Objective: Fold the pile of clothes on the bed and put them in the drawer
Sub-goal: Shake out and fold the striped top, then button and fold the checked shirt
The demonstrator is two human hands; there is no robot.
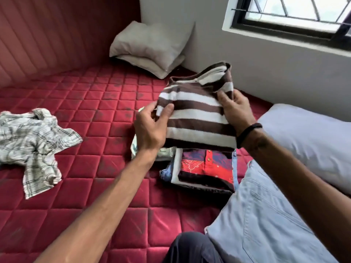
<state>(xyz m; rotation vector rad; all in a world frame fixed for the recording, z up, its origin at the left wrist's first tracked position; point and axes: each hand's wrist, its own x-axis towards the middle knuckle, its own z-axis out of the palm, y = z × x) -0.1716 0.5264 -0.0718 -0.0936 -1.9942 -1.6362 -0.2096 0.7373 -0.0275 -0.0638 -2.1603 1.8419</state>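
Observation:
A folded brown-and-white striped shirt [197, 114] is held just above a stack of folded clothes [205, 171] on the red quilted mattress [91, 114]. My left hand [152, 128] grips the shirt's left edge. Its right edge is gripped by my right hand [235, 111], which wears a black wristband. The stack's top garment is red and blue with buttons, with denim beneath it. A pale green folded cloth [165, 151] lies under my left wrist. A crumpled white plaid shirt [32, 141] lies unfolded at the left. No drawer is in view.
Two grey pillows [150, 48] lean in the far corner against the wall. A white pillow [311, 141] lies at the right. Light blue jeans [266, 221] lie beside my knee at the lower right. A red padded headboard [57, 31] and a window [296, 14] bound the bed.

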